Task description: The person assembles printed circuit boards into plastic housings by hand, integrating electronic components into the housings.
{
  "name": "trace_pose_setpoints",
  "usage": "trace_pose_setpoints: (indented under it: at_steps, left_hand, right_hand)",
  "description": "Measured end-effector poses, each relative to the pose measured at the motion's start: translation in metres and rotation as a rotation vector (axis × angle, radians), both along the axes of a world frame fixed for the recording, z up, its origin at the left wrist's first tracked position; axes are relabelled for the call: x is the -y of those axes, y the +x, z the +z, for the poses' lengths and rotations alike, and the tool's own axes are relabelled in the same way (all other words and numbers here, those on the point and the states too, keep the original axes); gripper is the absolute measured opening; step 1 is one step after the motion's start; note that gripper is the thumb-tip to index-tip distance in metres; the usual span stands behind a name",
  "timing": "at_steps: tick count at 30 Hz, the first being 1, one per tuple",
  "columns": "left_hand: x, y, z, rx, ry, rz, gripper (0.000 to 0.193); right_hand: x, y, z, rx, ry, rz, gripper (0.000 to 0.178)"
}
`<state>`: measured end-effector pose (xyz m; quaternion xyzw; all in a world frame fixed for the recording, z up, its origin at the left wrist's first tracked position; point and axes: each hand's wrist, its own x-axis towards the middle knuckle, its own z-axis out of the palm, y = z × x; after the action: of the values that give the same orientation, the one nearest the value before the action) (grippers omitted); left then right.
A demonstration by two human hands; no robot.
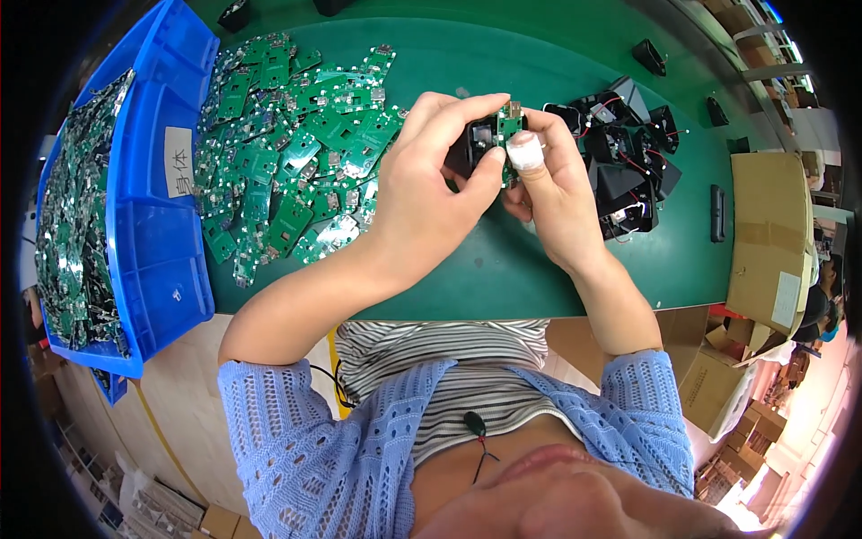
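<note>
The green counter [525, 283] bears, across its left part, a broad loose spread of green printed circuit boards [298, 153], overlapping at many angles. On its right, wired black plastic housings [620, 180] sit clustered together; nearer the right edge lies a slim black bar-shaped piece [717, 214].

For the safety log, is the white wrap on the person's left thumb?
No, the white wrap is on the right thumb, beside the held circuit board.
</note>
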<state>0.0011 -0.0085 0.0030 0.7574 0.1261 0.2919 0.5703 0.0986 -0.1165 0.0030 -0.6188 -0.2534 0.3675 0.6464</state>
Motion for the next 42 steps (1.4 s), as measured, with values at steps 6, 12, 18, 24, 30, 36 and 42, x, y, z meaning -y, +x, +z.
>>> trace_pose_setpoints:
  at_steps: [6, 12, 18, 24, 30, 36, 42]
  left_hand:
    - [0.004, 0.001, -0.004, 0.001, 0.058, 0.020, 0.037]
    - [0.006, 0.004, -0.009, 0.058, 0.262, 0.072, 0.037]
    - [-0.002, 0.006, -0.017, 0.005, -0.231, -0.096, 0.039]
    - [-0.009, 0.002, -0.004, 0.043, -0.419, -0.133, 0.040]
    - [-0.020, 0.001, -0.012, -0.037, 0.241, -0.016, 0.040]
    - [-0.030, 0.002, -0.005, -0.169, -0.553, -0.285, 0.029]
    - [-0.032, -0.001, 0.007, -0.256, -0.651, -0.408, 0.038]
  right_hand:
    - [0.002, 0.010, 0.003, -0.166, 0.003, 0.042, 0.023]
    - [0.000, 0.009, -0.005, -0.081, 0.152, -0.016, 0.022]
    - [0.000, 0.019, -0.005, -0.069, 0.106, -0.020, 0.035]
    - [0.007, 0.021, 0.005, -0.073, 0.134, 0.016, 0.035]
    - [0.013, 0.021, 0.009, -0.013, 0.191, -0.044, 0.027]
    - [0.021, 0.002, 0.018, 0.151, 0.238, 0.052, 0.029]
    - [0.021, 0.002, 0.018, 1.044, 0.149, 0.189, 0.033]
